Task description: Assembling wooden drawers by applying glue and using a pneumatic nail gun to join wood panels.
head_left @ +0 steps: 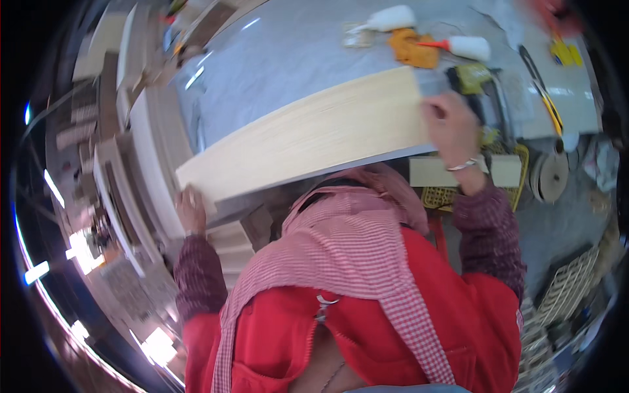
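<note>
A long pale wooden board (308,131) lies across the grey-blue worktable (262,62) in front of me, slanting up to the right. My left hand (191,208) is closed on the board's left end, with the fingers at its near corner. At the opposite end my right hand (453,128) is curled against the board's edge, slightly blurred. Just beyond that hand sits a yellow-green and black tool (473,78), partly hidden. An orange cloth (413,49) rests past the board's far right corner.
Two white squeeze bottles, one plain (392,18) and one red-tipped (468,48), lie near the cloth. A yellow-handled cutter (550,112) is farther right. Below the table edge stands a yellow basket (522,171) with wood pieces. Wooden panels (154,137) stand stacked at left.
</note>
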The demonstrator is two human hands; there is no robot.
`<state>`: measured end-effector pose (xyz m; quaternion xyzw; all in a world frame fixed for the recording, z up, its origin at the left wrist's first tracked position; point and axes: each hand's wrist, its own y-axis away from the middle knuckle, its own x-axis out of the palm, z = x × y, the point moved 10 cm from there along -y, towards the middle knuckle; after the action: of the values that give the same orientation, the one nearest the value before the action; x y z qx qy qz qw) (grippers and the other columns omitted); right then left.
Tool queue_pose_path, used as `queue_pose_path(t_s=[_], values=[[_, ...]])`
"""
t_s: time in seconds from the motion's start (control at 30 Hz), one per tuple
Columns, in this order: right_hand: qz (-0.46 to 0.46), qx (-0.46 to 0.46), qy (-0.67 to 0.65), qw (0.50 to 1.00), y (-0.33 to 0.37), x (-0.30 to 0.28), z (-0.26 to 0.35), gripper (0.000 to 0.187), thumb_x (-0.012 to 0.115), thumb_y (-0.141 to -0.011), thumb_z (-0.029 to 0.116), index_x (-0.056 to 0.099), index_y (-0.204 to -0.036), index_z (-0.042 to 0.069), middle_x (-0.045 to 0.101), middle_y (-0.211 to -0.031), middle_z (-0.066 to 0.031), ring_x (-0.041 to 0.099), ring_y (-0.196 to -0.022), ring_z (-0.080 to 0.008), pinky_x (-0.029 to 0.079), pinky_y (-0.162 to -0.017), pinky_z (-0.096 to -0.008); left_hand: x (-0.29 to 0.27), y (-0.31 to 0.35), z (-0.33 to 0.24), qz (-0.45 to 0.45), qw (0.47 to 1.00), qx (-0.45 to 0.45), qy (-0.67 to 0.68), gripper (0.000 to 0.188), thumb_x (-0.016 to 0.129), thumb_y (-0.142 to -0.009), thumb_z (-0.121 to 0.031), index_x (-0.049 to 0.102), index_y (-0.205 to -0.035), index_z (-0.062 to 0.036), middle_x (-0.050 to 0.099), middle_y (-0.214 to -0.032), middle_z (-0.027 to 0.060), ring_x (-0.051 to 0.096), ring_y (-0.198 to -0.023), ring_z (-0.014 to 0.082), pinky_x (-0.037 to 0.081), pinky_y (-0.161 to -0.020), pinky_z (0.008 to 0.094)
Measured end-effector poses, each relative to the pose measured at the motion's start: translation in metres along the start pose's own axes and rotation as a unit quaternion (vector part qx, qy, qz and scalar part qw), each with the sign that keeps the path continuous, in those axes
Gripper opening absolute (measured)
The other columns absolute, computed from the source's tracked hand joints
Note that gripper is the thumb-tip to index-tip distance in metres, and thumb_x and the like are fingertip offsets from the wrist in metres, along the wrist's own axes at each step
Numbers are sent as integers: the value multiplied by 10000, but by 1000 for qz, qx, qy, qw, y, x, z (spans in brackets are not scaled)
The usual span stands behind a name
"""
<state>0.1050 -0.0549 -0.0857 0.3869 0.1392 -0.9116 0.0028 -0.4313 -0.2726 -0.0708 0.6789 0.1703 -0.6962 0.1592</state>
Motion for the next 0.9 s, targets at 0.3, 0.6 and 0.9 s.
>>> queue_pose_path(t_s=[0.3, 0.6, 0.9], values=[[141, 289, -188, 928, 0, 31, -68, 267, 571, -847, 285, 620, -884, 25, 626, -862, -41, 569, -703, -134, 464, -669, -235, 69, -20, 160, 37, 948, -263, 177, 648, 540, -786, -439, 480, -1188, 66, 534, -1121, 210, 510, -1047, 320, 392, -916, 382], [110, 393, -290, 866, 30, 38, -71, 433, 545, -858, 391, 565, -1043, 0, 617, -966, -96, 590, -839, -154, 462, -718, -239, 68, 11, 122, -9, 745, -348, 569, 525, 534, -814, -507, 613, -835, 11, 580, -791, 111, 541, -747, 192, 432, -716, 302], [40, 354, -445, 822, 107, 42, -92, 428, 500, -895, 390, 565, -1020, -14, 603, -874, -95, 559, -817, -157, 444, -770, -268, 106, 46, 143, -42, 557, -218, 800, 481, 457, -886, -475, 616, -798, -29, 565, -747, 33, 524, -724, 117, 436, -676, 242]])
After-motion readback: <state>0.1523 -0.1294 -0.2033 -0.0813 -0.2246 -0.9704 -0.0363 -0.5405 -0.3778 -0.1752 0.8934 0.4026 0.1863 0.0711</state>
